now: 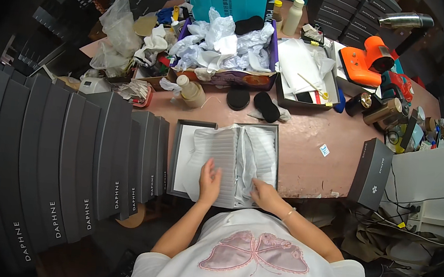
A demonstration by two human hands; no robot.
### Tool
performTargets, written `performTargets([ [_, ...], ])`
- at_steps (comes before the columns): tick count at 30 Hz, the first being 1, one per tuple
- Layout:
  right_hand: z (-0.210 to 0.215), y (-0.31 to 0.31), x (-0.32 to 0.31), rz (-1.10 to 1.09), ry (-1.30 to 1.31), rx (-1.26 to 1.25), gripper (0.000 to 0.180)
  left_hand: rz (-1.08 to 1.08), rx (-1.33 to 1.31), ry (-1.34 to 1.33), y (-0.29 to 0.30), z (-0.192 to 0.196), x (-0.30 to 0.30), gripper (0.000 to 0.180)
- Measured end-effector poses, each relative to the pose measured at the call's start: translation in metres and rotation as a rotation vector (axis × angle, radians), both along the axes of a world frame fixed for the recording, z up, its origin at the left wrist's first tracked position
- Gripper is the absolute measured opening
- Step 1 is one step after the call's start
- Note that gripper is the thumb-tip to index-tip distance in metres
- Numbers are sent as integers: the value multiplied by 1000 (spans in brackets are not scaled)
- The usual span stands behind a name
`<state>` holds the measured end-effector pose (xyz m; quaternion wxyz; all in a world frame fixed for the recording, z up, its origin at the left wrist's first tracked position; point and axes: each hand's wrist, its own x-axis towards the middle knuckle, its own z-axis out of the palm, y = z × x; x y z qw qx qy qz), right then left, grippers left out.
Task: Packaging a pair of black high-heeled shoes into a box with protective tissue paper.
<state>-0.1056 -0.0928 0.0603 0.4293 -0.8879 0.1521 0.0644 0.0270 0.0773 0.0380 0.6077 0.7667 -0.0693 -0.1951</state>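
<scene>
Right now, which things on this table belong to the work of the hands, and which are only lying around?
In use:
left hand flat on the white ribbed wrapping
right hand on the tissue paper
open grey box holding both

Lying about:
stacked dark boxes
orange tool
black pads
tray of crumpled paper

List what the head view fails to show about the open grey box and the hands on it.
- Contents of the open grey box: covered by white tissue paper.
- Left hand palm side: faces down on the tissue.
- Right hand fingertips: tucked into tissue folds.
</scene>
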Motion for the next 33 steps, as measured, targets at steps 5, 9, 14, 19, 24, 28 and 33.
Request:
performTargets([
  [5,-28,23,22,-7,288,-221,37,-680,540,-669,-26,34,-7,54],
  [9,-40,24,30,-76,276,-237,35,-761,695,-796,-28,21,4,45],
  [14,2,-34,5,-22,230,165,37,-745,658,-717,-21,15,3,40],
  [19,87,-69,-2,82,125,267,24,-232,-156,-43,-40,37,8,54],
  [24,125,-35,28,637,-57,-573,16,232,-651,710,-47,44,12,50],
  [28,125,-44,41,373,-363,-446,41,594,-929,879,-46,23,22,33],
  [33,122,-9,41,788,-711,-312,50,577,-1314,780,5,44,16,50],
])
